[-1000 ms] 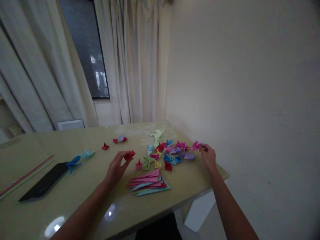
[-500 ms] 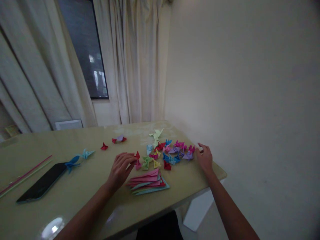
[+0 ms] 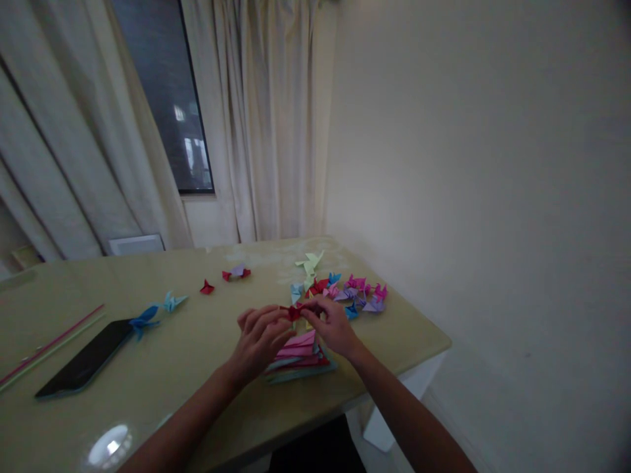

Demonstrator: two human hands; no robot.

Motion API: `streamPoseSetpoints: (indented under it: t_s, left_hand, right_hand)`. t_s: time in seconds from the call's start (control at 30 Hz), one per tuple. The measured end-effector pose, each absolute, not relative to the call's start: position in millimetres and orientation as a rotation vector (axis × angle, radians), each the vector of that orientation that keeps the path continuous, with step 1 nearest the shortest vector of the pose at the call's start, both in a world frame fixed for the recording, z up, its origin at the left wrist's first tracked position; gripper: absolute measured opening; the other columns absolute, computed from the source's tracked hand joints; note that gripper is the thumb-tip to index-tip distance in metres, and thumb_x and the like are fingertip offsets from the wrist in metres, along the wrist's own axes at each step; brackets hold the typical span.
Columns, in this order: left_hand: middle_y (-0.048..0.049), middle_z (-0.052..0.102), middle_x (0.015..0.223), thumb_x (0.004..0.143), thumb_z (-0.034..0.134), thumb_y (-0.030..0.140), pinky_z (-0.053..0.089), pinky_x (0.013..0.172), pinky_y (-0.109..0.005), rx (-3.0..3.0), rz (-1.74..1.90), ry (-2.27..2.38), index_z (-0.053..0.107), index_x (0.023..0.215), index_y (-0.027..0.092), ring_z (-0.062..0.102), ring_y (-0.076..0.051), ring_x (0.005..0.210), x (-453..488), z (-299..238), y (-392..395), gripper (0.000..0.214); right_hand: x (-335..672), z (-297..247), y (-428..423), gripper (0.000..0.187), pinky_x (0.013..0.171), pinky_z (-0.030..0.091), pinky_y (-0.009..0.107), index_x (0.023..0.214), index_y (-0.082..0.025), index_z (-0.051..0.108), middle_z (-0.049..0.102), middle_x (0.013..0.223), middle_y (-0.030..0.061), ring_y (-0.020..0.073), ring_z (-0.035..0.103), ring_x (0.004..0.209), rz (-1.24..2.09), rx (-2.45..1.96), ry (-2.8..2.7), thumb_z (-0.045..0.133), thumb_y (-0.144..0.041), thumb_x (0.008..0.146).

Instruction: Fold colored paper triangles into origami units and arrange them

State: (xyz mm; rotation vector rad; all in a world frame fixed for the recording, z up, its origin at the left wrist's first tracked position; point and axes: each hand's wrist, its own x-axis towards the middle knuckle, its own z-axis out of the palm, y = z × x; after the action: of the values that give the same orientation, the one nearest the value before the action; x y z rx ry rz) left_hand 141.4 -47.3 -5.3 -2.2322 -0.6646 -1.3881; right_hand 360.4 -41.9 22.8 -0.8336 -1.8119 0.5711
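A small red origami crane (image 3: 294,313) is held up between my two hands, above the table. My left hand (image 3: 261,336) pinches its left side, and my right hand (image 3: 331,322) grips its right side with thumb and fingers. Just below lies a stack of folded papers (image 3: 300,355) in pink, red and pale blue, partly covered by my hands. Behind and to the right is a cluster of colourful origami cranes (image 3: 352,293), some hidden by my right hand. A pale green crane (image 3: 310,264) stands at the back of the cluster.
On the left lie a black phone (image 3: 83,360), a blue crane (image 3: 144,320) on its end, a light blue crane (image 3: 173,301) and two thin sticks (image 3: 52,345). Farther back sit a red piece (image 3: 207,287) and a purple-and-red group (image 3: 237,272). A wall (image 3: 473,197) borders the right.
My right hand has come left from beside the cluster and now grips the red crane. My left hand has moved slightly right and holds it too.
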Motion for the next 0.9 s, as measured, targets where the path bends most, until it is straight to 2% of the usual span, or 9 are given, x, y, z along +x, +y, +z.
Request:
streamPoseSetpoints:
  t_s: [0.1, 0.23, 0.33, 0.4, 0.53, 0.63, 0.73, 0.83, 0.9]
  left_hand:
    - [-0.0104, 0.072, 0.124, 0.093, 0.072, 0.028, 0.041, 0.105, -0.045, -2.122, -1.348, -0.822, 0.061, 0.123, 0.027, 0.062, -0.028, 0.124, 117, -10, -26, 0.031]
    - [-0.0183, 0.059, 0.145, 0.099, 0.054, 0.030, 0.040, 0.107, -0.055, -2.043, -1.067, -1.537, 0.058, 0.138, 0.022, 0.053, -0.036, 0.132, 62, -13, 24, 0.039]
    - [-0.0243, 0.042, 0.160, 0.097, 0.049, 0.032, 0.040, 0.109, -0.061, -1.926, -0.718, -2.072, 0.051, 0.150, 0.017, 0.043, -0.042, 0.143, 19, -22, 58, 0.055]
    - [-0.0231, 0.038, 0.163, 0.098, 0.045, 0.037, 0.036, 0.113, -0.062, -1.906, -0.544, -2.236, 0.051, 0.152, 0.018, 0.038, -0.043, 0.149, -1, -31, 72, 0.057]
    - [-0.0183, 0.053, 0.156, 0.100, 0.036, 0.044, 0.037, 0.114, -0.064, -2.007, -0.424, -2.312, 0.057, 0.147, 0.020, 0.050, -0.041, 0.141, -19, -41, 80, 0.056]
    - [-0.0175, 0.064, 0.143, 0.098, 0.036, 0.041, 0.044, 0.112, -0.056, -2.109, -0.534, -2.211, 0.067, 0.129, 0.017, 0.062, -0.036, 0.129, -21, -39, 79, 0.050]
    - [-0.0154, 0.075, 0.121, 0.092, 0.044, 0.040, 0.052, 0.104, -0.045, -2.258, -0.792, -2.098, 0.072, 0.107, 0.018, 0.070, -0.030, 0.114, -17, -34, 72, 0.038]
    - [-0.0095, 0.080, 0.103, 0.089, 0.054, 0.048, 0.060, 0.089, -0.040, -2.415, -1.148, -2.015, 0.069, 0.101, 0.022, 0.074, -0.026, 0.094, -1, -30, 58, 0.032]
    - [-0.0067, 0.081, 0.097, 0.088, 0.060, 0.054, 0.061, 0.082, -0.039, -2.538, -1.369, -1.879, 0.067, 0.100, 0.023, 0.075, -0.024, 0.085, 20, -26, 44, 0.034]
  right_hand:
    - [369, 17, -25, 0.017, 0.064, 0.048, 0.026, 0.093, -0.019, 0.074, 0.071, 0.080, 0.0010, 0.0153, 0.061, 0.067, 0.474, -0.954, -1.705, 0.066, -0.033, 0.096]
    - [371, 17, 5, 0.007, 0.068, 0.048, 0.026, 0.092, -0.018, 0.073, 0.072, 0.078, 0.0007, 0.0160, 0.064, 0.069, 0.399, -1.126, -1.757, 0.066, -0.020, 0.090]
    - [354, 20, 28, 0.008, 0.073, 0.048, 0.027, 0.093, -0.018, 0.074, 0.074, 0.082, 0.0019, 0.0172, 0.067, 0.076, 0.337, -1.282, -1.932, 0.068, -0.014, 0.088]
    - [338, 19, 41, 0.008, 0.082, 0.048, 0.028, 0.093, -0.018, 0.075, 0.075, 0.091, 0.0051, 0.0190, 0.067, 0.088, 0.231, -1.352, -2.054, 0.069, -0.014, 0.089]
    - [312, 12, 55, 0.010, 0.090, 0.046, 0.029, 0.094, -0.018, 0.077, 0.074, 0.099, 0.0086, 0.0208, 0.065, 0.100, 0.116, -1.422, -2.221, 0.067, -0.019, 0.093]
    - [307, 8, 53, 0.012, 0.089, 0.046, 0.030, 0.093, -0.018, 0.078, 0.073, 0.099, 0.0089, 0.0212, 0.064, 0.100, 0.106, -1.439, -2.214, 0.066, -0.021, 0.095]
    - [311, 8, 45, 0.010, 0.090, 0.046, 0.030, 0.092, -0.018, 0.078, 0.073, 0.098, 0.0087, 0.0209, 0.064, 0.099, 0.132, -1.368, -2.154, 0.069, -0.022, 0.095]
    - [314, 8, 37, 0.009, 0.089, 0.047, 0.030, 0.091, -0.018, 0.077, 0.072, 0.094, 0.0066, 0.0191, 0.065, 0.095, 0.237, -1.206, -2.078, 0.070, -0.022, 0.096]
    - [314, 7, 33, 0.010, 0.088, 0.049, 0.030, 0.098, -0.018, 0.077, 0.073, 0.096, 0.0058, 0.0176, 0.066, 0.092, 0.351, -1.083, -2.015, 0.069, -0.024, 0.098]
